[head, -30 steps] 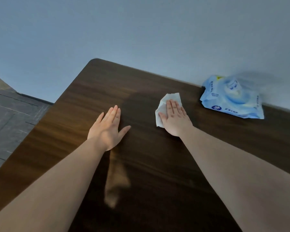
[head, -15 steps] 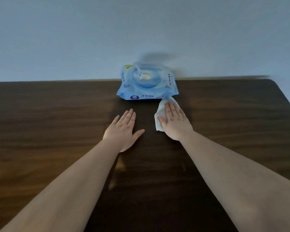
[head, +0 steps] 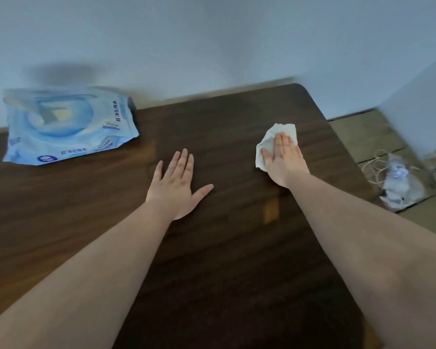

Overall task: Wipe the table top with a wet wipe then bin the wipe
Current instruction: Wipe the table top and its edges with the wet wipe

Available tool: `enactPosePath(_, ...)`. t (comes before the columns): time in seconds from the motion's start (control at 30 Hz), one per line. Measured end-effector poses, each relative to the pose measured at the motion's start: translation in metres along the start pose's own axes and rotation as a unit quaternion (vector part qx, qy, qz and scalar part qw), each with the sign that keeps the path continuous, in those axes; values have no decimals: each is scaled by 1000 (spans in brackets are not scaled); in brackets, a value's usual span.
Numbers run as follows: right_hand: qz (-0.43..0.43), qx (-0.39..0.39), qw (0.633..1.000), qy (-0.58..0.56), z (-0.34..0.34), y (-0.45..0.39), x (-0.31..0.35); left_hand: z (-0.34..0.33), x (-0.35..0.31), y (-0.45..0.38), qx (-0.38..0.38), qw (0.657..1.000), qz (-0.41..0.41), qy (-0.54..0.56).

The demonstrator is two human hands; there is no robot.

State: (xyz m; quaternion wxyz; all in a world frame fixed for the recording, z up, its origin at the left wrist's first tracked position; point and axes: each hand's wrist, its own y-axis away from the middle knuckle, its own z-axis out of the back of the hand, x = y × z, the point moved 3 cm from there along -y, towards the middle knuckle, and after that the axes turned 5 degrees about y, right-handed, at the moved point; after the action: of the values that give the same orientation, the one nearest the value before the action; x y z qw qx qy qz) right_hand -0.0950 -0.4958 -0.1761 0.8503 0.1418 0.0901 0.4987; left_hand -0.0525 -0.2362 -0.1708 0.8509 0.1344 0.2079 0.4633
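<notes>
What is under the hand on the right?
A white wet wipe lies flat under the right hand, pressed onto the brown table top. Its crumpled edges stick out past the fingers and thumb side. The part beneath the palm is covered.
</notes>
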Motion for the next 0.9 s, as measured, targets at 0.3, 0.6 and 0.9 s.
enactPosePath(0.3,-34,6,999,4,4,-13,-51,0,-2,-2,3,1000,25,-14)
enactPosePath(0.6,61,36,997,13,-2,16,36,14,10,15,11,999,24,38)
enactPosePath(0.9,240,38,969,48,-28,84,245,1,153,127,-40,990,127,54)
